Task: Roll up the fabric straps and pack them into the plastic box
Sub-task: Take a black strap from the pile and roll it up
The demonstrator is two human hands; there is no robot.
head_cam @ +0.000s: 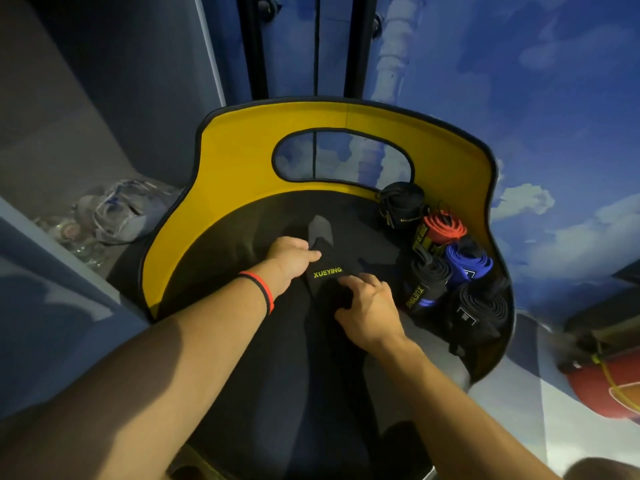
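**Both hands on a black strap on the chair seat**

We look down on the black seat (214,271) of a chair, set against a wall (519,81) painted with blue sky and clouds. Our two bare forearms reach across the seat, and the left wrist wears a red-and-black wristband (263,287). The right hand (367,306), nearer to us, has its fingers curled down over the near end of a black fabric strap (327,271) lying on the seat. The cloth under those fingers is dark, and we cannot tell whether it is rolled there. The left hand (291,259) pinches the strap's left edge, thumb on top, just beside the yellow-green word XUEYING. A grey end (320,228) of the strap pokes out beyond the left hand. Along the seat's right edge sits a cluster of rolled straps: a large black roll (479,306), a blue roll (467,263) and a red roll (443,226). Behind them rises the yellow backrest (235,161) with its oval opening (343,157).
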